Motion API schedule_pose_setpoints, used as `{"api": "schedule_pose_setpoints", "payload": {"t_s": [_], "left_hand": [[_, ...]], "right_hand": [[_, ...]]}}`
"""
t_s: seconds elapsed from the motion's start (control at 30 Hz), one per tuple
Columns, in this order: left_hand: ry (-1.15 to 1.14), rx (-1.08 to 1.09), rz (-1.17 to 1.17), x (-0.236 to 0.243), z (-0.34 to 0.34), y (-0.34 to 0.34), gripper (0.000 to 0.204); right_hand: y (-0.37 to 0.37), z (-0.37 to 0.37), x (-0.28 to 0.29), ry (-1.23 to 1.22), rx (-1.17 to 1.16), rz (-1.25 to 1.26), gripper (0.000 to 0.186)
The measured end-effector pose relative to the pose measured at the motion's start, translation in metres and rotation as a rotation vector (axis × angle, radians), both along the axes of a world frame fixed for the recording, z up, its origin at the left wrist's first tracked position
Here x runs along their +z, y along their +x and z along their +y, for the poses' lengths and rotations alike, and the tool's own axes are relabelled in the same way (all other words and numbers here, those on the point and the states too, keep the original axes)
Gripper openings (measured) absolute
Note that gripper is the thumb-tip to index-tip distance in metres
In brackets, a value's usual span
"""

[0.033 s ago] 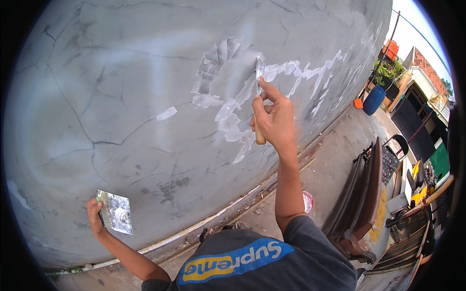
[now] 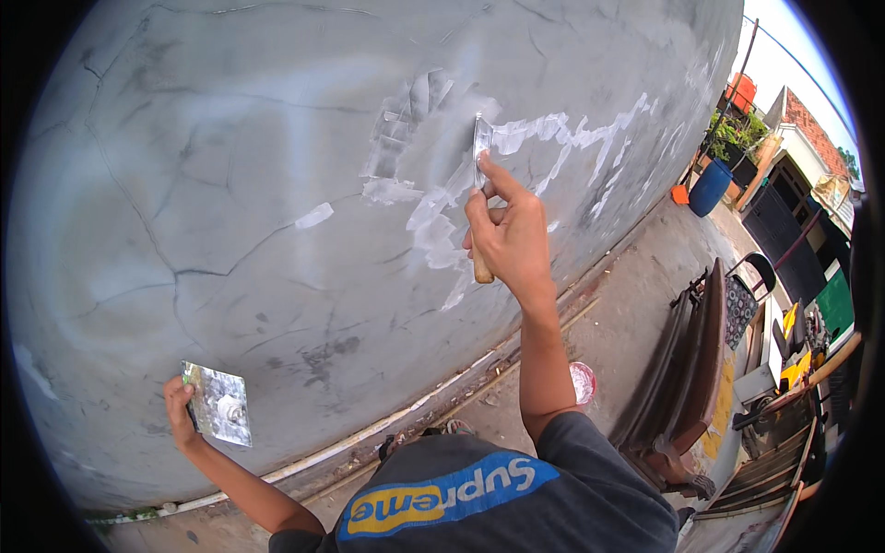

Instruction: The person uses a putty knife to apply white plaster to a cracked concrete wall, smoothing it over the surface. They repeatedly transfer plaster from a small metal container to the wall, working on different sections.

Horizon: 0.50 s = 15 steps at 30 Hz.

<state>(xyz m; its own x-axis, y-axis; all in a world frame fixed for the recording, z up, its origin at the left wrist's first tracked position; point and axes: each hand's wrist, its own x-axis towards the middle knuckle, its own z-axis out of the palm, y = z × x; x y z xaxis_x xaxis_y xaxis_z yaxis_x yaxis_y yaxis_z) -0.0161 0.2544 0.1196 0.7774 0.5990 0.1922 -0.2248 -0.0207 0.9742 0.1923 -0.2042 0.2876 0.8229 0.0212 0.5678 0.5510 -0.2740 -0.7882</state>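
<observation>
My right hand (image 2: 514, 230) is closed round the wooden handle of a putty knife (image 2: 482, 138), index finger stretched along the metal. The blade meets the grey wall (image 2: 277, 147) near a white filler streak (image 2: 525, 135). More filler (image 2: 433, 226) is smeared below and left of the blade. Lower left, my left hand (image 2: 181, 410) grips a flat rectangular metal plate (image 2: 210, 422) by its edge, slightly off the wall. On that plate sits a small lump of white putty (image 2: 230, 408). Thin dark cracks (image 2: 152, 235) branch over the wall, one bearing a short white dab (image 2: 314, 217).
A round tub (image 2: 582, 382) with white residue stands on the ground by my right elbow. Further right are a brown bench-like piece (image 2: 678, 369), a patterned chair (image 2: 739, 309) and piled boards (image 2: 761, 465). A blue barrel (image 2: 710, 188) stands at the wall's far end.
My right hand and the putty knife have shifted slightly left and down along the wall. My left hand and the plate stay in place.
</observation>
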Motion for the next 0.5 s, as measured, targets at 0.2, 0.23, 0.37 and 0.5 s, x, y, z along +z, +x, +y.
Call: {"api": "schedule_pose_setpoints", "payload": {"t_s": [0.2, 0.23, 0.37, 0.5], "left_hand": [[-0.022, 0.0, -0.017, -0.005, 0.014, -0.011, 0.03], [-0.019, -0.01, -0.011, -0.004, 0.014, -0.011, 0.03], [-0.001, 0.074, -0.054, 0.003, -0.003, -0.001, 0.027], [0.031, -0.142, -0.003, 0.005, 0.013, -0.006, 0.029]], "right_hand": [[-0.018, -0.012, 0.002, 0.075, 0.097, 0.07, 0.044], [-0.015, -0.014, 0.004, 0.154, 0.063, 0.038, 0.044], [0.029, 0.01, -0.012, 0.174, -0.134, -0.161, 0.047], [0.038, 0.035, -0.017, -0.047, -0.207, -0.291, 0.049]]}}
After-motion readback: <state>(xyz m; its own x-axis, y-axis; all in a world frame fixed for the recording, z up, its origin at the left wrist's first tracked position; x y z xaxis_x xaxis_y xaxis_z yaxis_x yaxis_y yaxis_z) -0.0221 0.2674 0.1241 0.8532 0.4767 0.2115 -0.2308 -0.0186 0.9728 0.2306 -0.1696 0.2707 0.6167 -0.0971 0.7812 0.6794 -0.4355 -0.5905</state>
